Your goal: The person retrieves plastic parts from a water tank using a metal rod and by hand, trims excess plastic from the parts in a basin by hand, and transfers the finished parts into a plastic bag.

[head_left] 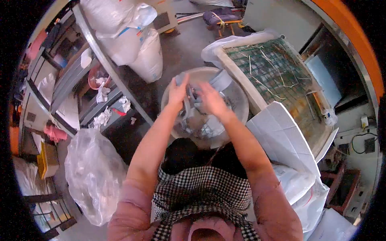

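Note:
A round, pale basin (238,94) stands in front of my lap, with grey and clear pieces inside it. Over its left part, my left hand (178,91) is wrapped round a grey curved piece (186,107). My right hand (211,99) is over the middle of the basin, smeared by motion, and whether its fingers hold anything cannot be made out. Beyond it, a light grey flat piece (220,80) rests at the basin's far right rim.
White sacks (146,56) stand at the back left, beside a metal-framed rack (100,56). A clear plastic bag (94,176) lies at the left. To the right are a tray with green mesh (261,64) and a cardboard sheet (277,134).

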The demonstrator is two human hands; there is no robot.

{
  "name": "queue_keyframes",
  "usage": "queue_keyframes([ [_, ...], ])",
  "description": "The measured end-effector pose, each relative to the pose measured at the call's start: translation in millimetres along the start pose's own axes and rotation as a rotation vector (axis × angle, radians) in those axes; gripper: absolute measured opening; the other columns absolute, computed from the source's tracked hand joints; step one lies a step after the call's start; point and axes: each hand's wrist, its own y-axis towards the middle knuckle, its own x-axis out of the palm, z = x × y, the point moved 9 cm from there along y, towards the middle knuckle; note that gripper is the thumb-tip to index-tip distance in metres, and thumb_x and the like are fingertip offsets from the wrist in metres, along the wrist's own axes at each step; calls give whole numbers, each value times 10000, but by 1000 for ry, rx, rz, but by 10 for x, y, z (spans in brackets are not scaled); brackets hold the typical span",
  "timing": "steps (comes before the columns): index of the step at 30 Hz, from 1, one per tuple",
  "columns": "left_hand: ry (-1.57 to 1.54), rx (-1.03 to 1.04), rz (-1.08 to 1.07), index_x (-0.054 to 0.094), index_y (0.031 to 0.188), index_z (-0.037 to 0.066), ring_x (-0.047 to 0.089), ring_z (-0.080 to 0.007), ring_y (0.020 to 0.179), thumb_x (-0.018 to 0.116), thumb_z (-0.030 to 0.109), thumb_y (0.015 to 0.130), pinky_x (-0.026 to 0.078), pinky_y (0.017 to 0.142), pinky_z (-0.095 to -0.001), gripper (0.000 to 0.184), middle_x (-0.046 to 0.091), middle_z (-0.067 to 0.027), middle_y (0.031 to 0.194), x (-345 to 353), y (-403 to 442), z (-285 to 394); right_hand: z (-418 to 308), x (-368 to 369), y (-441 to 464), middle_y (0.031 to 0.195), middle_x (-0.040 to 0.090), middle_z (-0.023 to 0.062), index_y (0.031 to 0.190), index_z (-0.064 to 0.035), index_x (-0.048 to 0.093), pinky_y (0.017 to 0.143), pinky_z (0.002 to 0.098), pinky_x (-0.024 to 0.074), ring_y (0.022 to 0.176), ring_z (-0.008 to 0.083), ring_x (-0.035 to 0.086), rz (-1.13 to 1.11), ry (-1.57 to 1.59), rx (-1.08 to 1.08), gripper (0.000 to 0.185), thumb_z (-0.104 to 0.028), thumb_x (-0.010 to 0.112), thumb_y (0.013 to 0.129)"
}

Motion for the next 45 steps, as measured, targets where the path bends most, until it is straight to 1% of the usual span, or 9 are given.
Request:
queue_keyframes([
  [7,294,219,7,542,946,76,516,-117,462,690,194,735,356,378,-252,283,562,-25,610,-624,-32,351,642,-410,-121,637,601,155,893,-93,587,611,459,471,647,361,599,230,-221,580,291,-354,464,860],
  [13,844,290,-582,480,1174,51,496,-125,470,658,112,627,422,436,-289,579,588,-82,724,-35,-452,335,-253,71,84,656,601,99,748,-104,585,519,408,453,581,287,583,42,-312,-61,192,-283,556,809],
  [18,894,161,-671,519,1097,33,517,-102,491,665,128,667,410,440,-243,465,573,-30,704,-142,-327,90,-228,273,102,651,582,128,782,-77,567,529,418,453,596,323,572,16,-261,-32,188,-254,521,830],
  [25,533,125,-215,567,906,28,530,-113,500,669,120,724,381,417,-244,228,574,-20,673,-693,175,-281,1529,357,146,895,566,217,902,-13,563,776,456,419,862,371,538,218,-199,396,278,-272,464,873],
  [30,393,17,-13,550,925,-7,535,-132,510,658,98,745,431,478,-260,235,585,-49,706,-1211,552,-632,2896,2197,-1034,997,564,269,982,39,545,817,446,431,944,391,549,-880,-359,538,309,-220,424,864],
  [33,205,-47,89,520,982,-6,552,-150,514,645,82,753,450,498,-274,275,587,-60,704,-1398,601,-828,2955,3044,-1479,972,582,248,981,38,550,811,440,437,928,375,560,-707,-200,542,336,-242,396,877],
  [36,199,24,126,467,1050,-20,536,-125,491,622,101,760,358,378,-245,350,568,-54,626,-1431,638,-840,2806,3220,-1432,997,571,221,1044,9,540,793,439,443,923,363,560,-279,541,1047,360,-272,385,880],
  [38,122,-87,190,457,1061,-24,543,-132,504,621,89,757,354,377,-241,363,561,-54,614,-1488,622,-930,3259,3876,-1632,929,615,198,1065,-43,547,730,436,470,799,362,592,-431,-402,547,397,-345,491,814],
  [45,70,-62,230,466,1092,17,541,-127,496,672,118,729,359,372,-251,430,571,-43,648,-1519,565,-826,3039,2834,-1206,796,563,122,937,-18,556,601,363,426,696,252,557,-653,7,502,304,-298,526,822],
])
